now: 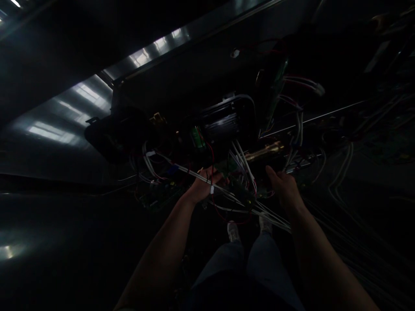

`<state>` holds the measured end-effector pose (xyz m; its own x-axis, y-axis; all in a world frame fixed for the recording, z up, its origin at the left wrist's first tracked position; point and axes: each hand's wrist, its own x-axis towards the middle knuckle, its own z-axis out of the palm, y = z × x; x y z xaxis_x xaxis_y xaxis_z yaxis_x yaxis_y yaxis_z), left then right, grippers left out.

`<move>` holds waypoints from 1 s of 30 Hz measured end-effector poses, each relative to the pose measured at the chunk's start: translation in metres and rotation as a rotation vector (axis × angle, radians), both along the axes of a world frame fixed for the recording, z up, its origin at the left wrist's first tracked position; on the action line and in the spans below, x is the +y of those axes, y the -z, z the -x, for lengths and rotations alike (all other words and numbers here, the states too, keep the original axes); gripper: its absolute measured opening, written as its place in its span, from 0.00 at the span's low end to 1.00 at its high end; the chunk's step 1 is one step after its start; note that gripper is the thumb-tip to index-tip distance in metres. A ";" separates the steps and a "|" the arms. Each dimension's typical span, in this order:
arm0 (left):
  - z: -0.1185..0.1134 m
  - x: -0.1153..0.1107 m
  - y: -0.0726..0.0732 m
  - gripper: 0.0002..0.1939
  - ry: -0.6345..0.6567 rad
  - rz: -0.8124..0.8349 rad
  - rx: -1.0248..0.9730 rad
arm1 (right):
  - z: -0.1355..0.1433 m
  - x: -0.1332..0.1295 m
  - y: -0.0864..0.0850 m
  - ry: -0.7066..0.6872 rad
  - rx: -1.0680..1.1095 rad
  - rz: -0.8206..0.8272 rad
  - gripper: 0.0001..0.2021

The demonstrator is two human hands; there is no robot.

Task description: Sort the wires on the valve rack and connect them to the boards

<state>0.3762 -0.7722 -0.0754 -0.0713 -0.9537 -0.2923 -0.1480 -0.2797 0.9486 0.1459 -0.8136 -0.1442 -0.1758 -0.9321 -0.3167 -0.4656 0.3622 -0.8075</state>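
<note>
The scene is very dark. My left hand [205, 182] reaches in among a bundle of white wires [194, 173], its fingers curled and partly covered by wires. What it grips cannot be made out. A thin red wire [213, 157] with a small white connector [212, 189] hangs over it. To the right, my right hand [282, 183] is closed, thumb pointing up, beside more hanging wires [297, 129]; what lies in its fingers is hidden. A green circuit board [162, 194] shows dimly left of my left hand. Between the hands a brass-coloured tube [264, 151] runs behind the wires.
A dark ribbed part [222, 123] and a green cylinder [197, 137] sit above my hands. Shiny metal panels [81, 99] stretch across the upper left. Loose wires [343, 172] trail at the right. My shoes [233, 231] show on the floor below.
</note>
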 end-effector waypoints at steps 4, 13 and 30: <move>-0.002 -0.005 0.004 0.10 0.042 -0.008 -0.042 | -0.001 0.010 -0.014 -0.111 0.048 -0.049 0.26; -0.001 -0.020 0.017 0.13 0.004 -0.095 -0.021 | -0.035 0.023 -0.047 -0.104 -0.110 0.484 0.23; -0.004 -0.023 0.019 0.08 0.120 0.054 -0.510 | -0.040 0.023 -0.028 -0.108 -0.196 0.526 0.18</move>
